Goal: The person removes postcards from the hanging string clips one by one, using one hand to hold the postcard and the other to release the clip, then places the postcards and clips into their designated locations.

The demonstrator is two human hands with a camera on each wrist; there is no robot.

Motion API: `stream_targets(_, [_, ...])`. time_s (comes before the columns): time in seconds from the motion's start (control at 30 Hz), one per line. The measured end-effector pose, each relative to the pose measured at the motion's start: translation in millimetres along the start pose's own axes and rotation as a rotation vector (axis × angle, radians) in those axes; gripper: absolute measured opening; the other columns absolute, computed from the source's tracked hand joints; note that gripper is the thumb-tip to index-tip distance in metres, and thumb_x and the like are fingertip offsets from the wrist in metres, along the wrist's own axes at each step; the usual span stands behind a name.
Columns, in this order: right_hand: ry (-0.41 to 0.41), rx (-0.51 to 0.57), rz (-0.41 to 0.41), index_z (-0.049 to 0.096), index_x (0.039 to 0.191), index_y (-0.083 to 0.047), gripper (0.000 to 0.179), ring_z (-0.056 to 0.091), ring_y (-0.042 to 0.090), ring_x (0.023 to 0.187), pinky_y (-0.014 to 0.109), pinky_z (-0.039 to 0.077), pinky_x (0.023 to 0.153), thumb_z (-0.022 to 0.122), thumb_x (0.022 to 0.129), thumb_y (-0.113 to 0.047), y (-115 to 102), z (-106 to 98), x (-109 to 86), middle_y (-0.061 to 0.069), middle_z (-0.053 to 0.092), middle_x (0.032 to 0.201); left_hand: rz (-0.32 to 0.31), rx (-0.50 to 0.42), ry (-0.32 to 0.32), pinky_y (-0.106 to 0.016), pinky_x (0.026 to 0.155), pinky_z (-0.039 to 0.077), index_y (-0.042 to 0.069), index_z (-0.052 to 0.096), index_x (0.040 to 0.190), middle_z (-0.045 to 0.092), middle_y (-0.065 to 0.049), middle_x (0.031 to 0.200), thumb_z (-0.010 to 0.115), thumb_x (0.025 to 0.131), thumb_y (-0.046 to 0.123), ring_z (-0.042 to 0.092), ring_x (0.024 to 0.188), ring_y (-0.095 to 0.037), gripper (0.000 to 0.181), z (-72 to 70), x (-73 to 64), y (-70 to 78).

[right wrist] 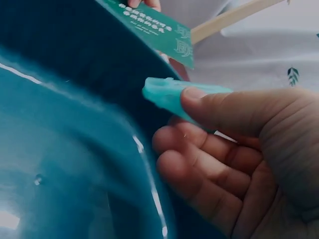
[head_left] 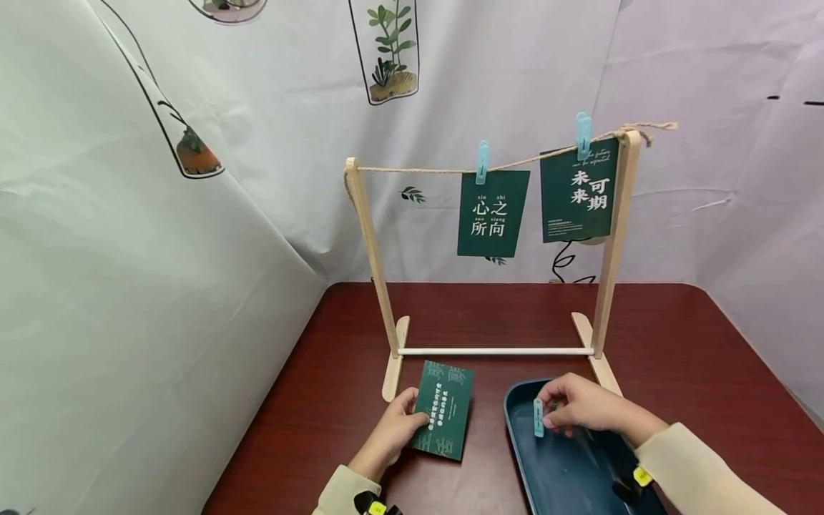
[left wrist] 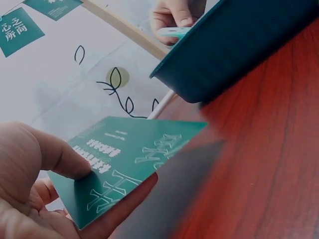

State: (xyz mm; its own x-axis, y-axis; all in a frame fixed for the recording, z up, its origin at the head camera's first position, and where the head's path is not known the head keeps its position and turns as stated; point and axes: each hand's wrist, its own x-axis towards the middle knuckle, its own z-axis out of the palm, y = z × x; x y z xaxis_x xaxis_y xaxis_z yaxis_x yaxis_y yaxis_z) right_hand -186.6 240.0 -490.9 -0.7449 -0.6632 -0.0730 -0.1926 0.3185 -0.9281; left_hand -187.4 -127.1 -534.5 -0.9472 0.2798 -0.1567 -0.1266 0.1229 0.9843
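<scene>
Green card with white print lies below the centre of the head frame, its left edge pinched by the left hand, whose thumb presses on the printed face while fingers support the back. Toward the lower right, the right hand pinches a light blue clothespin between thumb and fingers, over the upper left part of a dark blue tray; in the right wrist view, more fingers are bent below the clothespin. Tray and wooden rack both stand on a reddish-brown table, the rack spanning the middle of the head frame. Twine stretches between the tops of its posts. From it hang a middle card, right of the frame's centre, and an outer card, beside the right post, each under a light blue clip. Pale cloth with plant drawings fills the upper frame.
</scene>
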Motion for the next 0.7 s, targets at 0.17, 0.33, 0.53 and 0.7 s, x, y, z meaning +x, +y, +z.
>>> stream_targets(0.17, [-0.053, -0.068, 0.087, 0.068, 0.085, -0.007, 0.007, 0.063, 0.011, 0.060, 0.033, 0.056, 0.054, 0.073, 0.088, -0.003, 3.6, 6.2, -1.7, -0.002, 0.068, 0.072, 0.019, 0.110, 0.029, -0.027, 0.055, 0.048, -0.004, 0.056, 0.103, 0.059, -0.003, 0.078, 0.058, 0.082, -0.009, 0.060, 0.064, -0.013, 0.022, 1.1, -4.6, -2.1])
stream_targets(0.33, [-0.073, -0.128, 0.134, 0.068, 0.080, -0.009, 0.012, 0.060, 0.010, 0.056, 0.027, 0.052, 0.051, 0.074, 0.087, -0.002, 3.7, 13.7, -3.7, -0.002, 0.066, 0.069, 0.046, 0.313, 0.041, -0.026, 0.050, 0.043, 0.001, 0.055, 0.097, 0.051, 0.000, 0.073, 0.061, 0.080, -0.008, 0.050, 0.060, -0.012, 0.020, -0.7, -9.3, -2.5])
stream_targets(0.53, [-0.042, -0.240, 0.148, 0.065, 0.074, -0.013, 0.019, 0.056, 0.007, 0.051, 0.025, 0.048, 0.047, 0.076, 0.085, -0.002, 7.1, 22.9, -3.6, -0.006, 0.061, 0.063, 0.051, 0.661, 0.057, -0.033, 0.040, 0.049, -0.003, 0.056, 0.115, 0.064, -0.011, 0.085, 0.068, 0.086, 0.005, 0.057, 0.049, -0.015, 0.033, -4.5, -16.0, -0.7])
stream_targets(0.7, [0.001, -0.375, 0.142, 0.061, 0.071, -0.019, 0.025, 0.051, 0.002, 0.050, 0.023, 0.043, 0.047, 0.078, 0.084, -0.005, 10.9, 29.8, -1.2, -0.012, 0.055, 0.059, -0.004, 0.876, 0.052, -0.048, 0.062, 0.056, -0.011, 0.056, 0.121, 0.068, -0.022, 0.095, 0.076, 0.084, 0.015, 0.068, 0.074, -0.031, 0.050, -4.9, -19.8, 3.2])
